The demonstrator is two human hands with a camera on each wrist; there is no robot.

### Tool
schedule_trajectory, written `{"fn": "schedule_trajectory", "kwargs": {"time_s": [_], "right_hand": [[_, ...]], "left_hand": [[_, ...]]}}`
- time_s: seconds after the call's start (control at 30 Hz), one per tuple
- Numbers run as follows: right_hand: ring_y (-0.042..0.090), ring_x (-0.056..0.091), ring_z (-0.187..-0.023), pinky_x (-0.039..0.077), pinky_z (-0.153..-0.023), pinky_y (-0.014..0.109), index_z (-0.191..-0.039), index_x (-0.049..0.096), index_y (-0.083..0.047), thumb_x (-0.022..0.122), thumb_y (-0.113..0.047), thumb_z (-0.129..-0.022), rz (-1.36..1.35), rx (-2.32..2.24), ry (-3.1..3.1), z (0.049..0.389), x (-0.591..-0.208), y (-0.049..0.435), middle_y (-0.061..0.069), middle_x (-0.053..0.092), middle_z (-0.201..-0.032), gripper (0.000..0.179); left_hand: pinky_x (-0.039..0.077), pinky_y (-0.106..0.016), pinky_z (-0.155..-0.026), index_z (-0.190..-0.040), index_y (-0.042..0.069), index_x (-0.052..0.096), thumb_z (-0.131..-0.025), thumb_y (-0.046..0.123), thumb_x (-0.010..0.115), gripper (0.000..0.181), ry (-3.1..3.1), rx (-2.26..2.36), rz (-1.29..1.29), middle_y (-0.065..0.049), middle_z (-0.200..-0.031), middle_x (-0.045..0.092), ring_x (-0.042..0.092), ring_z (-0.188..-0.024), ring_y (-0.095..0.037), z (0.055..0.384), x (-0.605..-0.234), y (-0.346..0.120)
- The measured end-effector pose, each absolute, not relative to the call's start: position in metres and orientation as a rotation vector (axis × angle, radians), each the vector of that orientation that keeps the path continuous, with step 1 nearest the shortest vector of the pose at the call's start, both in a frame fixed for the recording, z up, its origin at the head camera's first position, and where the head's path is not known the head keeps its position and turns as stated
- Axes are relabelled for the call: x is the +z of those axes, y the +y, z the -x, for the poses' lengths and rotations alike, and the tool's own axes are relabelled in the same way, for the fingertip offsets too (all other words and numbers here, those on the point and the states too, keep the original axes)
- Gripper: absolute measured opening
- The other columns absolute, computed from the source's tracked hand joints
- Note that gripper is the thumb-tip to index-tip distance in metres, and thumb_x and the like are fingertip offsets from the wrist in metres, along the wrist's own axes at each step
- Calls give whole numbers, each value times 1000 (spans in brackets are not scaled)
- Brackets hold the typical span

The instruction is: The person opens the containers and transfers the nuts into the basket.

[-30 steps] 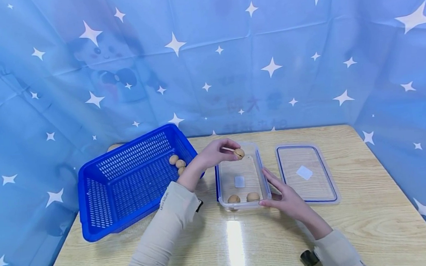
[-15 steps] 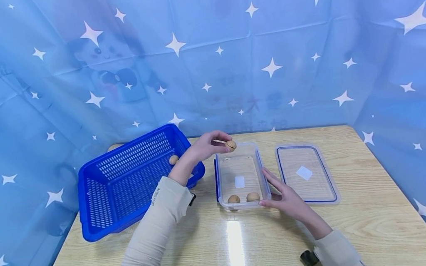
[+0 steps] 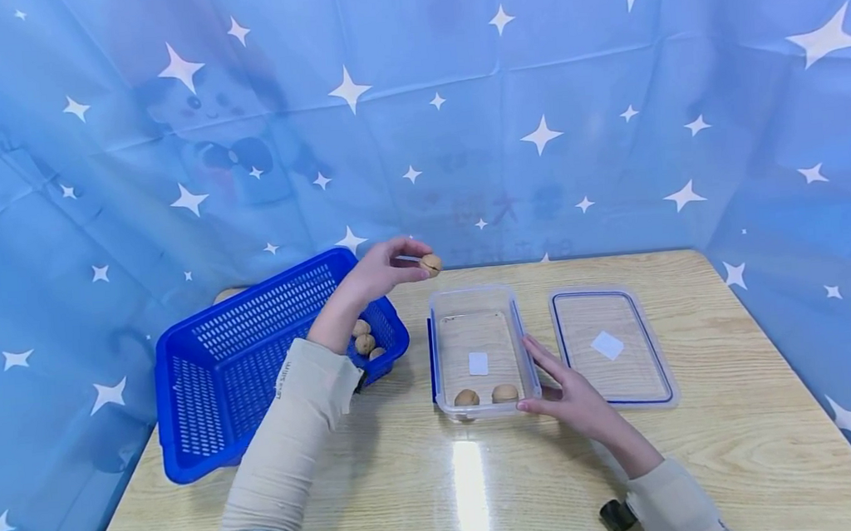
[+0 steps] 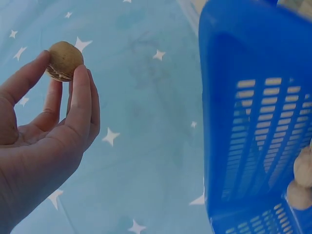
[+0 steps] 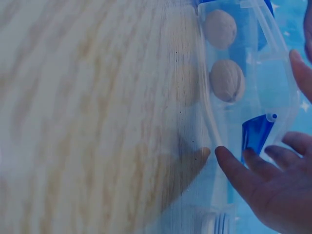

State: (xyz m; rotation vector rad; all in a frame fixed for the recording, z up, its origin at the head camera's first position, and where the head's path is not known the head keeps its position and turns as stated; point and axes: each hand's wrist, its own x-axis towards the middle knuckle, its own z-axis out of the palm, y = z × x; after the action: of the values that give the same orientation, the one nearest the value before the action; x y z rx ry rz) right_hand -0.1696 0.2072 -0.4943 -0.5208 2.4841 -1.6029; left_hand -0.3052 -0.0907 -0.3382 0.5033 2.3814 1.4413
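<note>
Between thumb and fingertips, my left hand point(image 3: 379, 271) pinches a walnut point(image 3: 431, 265), raised near the right end of the blue basket point(image 3: 176, 343). The left wrist view shows this walnut point(image 4: 65, 61) with a cracked seam underneath. Several walnuts point(image 3: 364, 344) lie in the basket, partly hidden by the wrist. A clear plastic food container point(image 3: 447, 347) stands uncovered, with two walnuts point(image 3: 505, 393) at its near end. My right hand point(image 3: 572, 396) rests on its right side, thumb by the near corner. In the right wrist view, extended fingers point(image 5: 239, 175) touch the container wall.
A clear lid point(image 3: 630, 349) with a blue seal lies to the right of the container. The wooden table point(image 3: 384, 502) ends at a blue star-patterned curtain point(image 3: 414, 116). A blue side latch point(image 3: 432, 361) hangs on the container's left.
My left hand has moved left and up with the pinched walnut, from above the container toward the basket's back right. The right hand and container have stayed in place.
</note>
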Motion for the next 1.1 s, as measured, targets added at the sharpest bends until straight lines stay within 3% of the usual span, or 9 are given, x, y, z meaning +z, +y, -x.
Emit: {"fn": "schedule_trajectory", "kwargs": {"time_s": [0.27, 1.1], "right_hand": [[51, 14, -150, 45, -105, 54, -160, 16, -10, 75, -20, -89, 510, -1590, 2493, 168, -494, 206, 18, 6, -168, 93], [51, 13, -149, 43, -106, 57, -160, 16, -9, 76, -18, -89, 506, -1601, 2487, 168, -492, 206, 19, 6, -168, 93]], "left_hand": [[44, -50, -111, -133, 5, 56, -98, 12, 62, 36, 2395, 1487, -466, -16, -137, 56, 55, -128, -32, 313, -332, -108], [40, -50, -114, -137, 4, 52, -100, 17, 60, 40, 2488, 1484, -333, -18, -140, 53, 49, -132, -34, 327, -338, -160]]}}
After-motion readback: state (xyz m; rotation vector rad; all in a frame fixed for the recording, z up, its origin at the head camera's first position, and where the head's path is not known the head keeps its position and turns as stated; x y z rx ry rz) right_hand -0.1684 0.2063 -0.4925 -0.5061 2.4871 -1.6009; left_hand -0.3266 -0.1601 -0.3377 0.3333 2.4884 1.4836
